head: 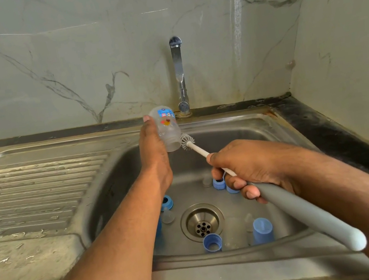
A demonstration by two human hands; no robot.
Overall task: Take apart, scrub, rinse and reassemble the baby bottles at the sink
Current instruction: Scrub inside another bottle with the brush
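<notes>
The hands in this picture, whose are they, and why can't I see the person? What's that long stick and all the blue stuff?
The camera sits on the person's head and looks down, so you see only their arms. They stand at a metal sink with a tap behind it. The left hand holds a clear baby bottle, tipped with its opening toward the brush. The right hand grips a bottle brush; its bristly head is right at the bottle's mouth. The blue things in the sink are bottle parts, such as a ring and a cap near the drain. No water is running.
</notes>
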